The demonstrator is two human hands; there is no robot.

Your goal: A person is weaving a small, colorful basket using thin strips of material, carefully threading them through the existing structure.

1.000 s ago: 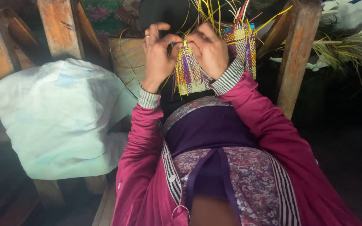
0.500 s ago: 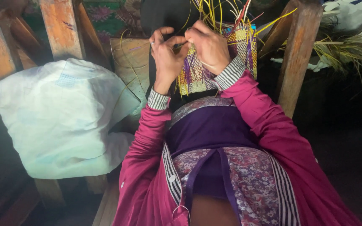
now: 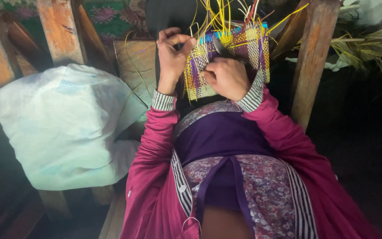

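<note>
A small woven panel (image 3: 233, 59) of yellow, purple and pale strips is held upright above the person's lap, just past the knees, between two wooden posts. Loose yellow strip ends (image 3: 219, 17) stick up from its top edge and fan outward. The left hand (image 3: 173, 55) grips the panel's left edge, its fingers curled shut around the weave and some loose strips. The right hand (image 3: 226, 77) lies against the front of the panel, low and central, thumb and forefinger pressed together on what looks like a single strip; the exact strand is too fine to make out.

Both arms wear magenta sleeves (image 3: 155, 146) with striped cuffs (image 3: 163, 101), over a purple top and a flowered skirt (image 3: 266, 190).

To the left, a large pale cloth bundle (image 3: 63, 128) rests against a wooden frame (image 3: 56, 31). Just behind the left hand sits a flat tan woven mat (image 3: 135, 66). To the right stands a slanted wooden post (image 3: 312, 57), and beyond it a heap of dry grass-like fibre (image 3: 368, 48) lies in shadow.
</note>
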